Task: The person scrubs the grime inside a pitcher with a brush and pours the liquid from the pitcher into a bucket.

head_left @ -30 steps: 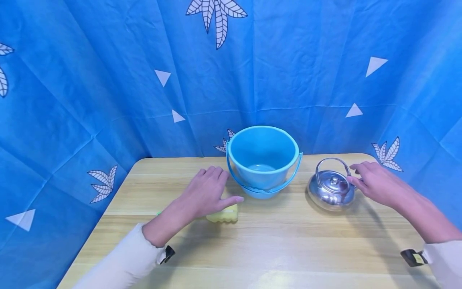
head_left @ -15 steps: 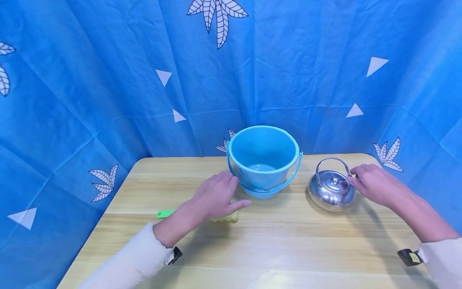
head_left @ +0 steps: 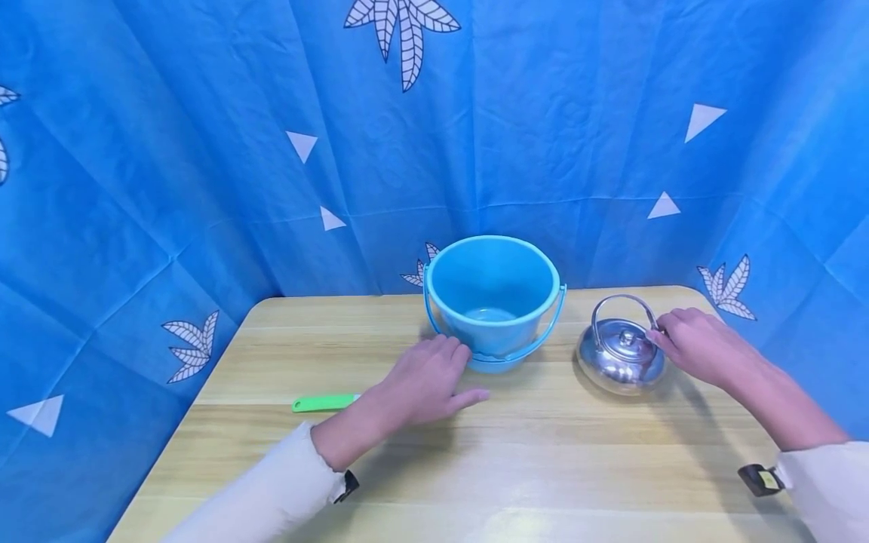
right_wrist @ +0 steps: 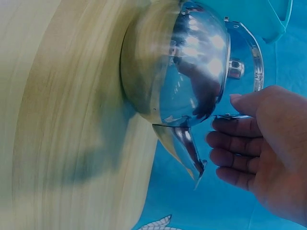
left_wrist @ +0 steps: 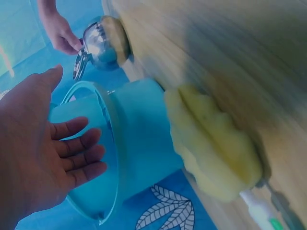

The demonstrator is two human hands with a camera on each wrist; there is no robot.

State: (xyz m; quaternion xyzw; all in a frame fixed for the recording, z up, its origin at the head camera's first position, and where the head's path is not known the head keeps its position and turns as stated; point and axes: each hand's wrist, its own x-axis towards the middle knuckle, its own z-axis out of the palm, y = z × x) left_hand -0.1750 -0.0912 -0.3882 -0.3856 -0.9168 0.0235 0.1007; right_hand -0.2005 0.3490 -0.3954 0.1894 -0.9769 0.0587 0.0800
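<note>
My left hand [head_left: 424, 381] hovers in front of the light-blue bucket [head_left: 492, 332], thumb spread, fingers bent towards its lowered handle [left_wrist: 115, 139]. The left wrist view shows no grip on it. Beneath that hand lies a sponge brush; its yellow wavy sponge [left_wrist: 211, 143] is hidden in the head view, where the green handle [head_left: 322, 403] shows. My right hand [head_left: 695, 343] is at the right end of the handle of a shiny metal kettle [head_left: 621, 358]. The kettle handle [right_wrist: 259, 62] passes between thumb and forefinger, with the other fingers loosely extended and the palm visible.
The wooden table [head_left: 543, 452] bears the bucket at its back middle and the kettle to the right. A blue curtain [head_left: 529, 136] with leaf and triangle prints hangs behind and around both sides. The kettle spout [right_wrist: 182, 148] points away from the bucket.
My left hand has moved right, over the sponge and towards the bucket, uncovering the green handle. My right hand has drawn slightly closer around the kettle handle. Bucket and kettle stay put.
</note>
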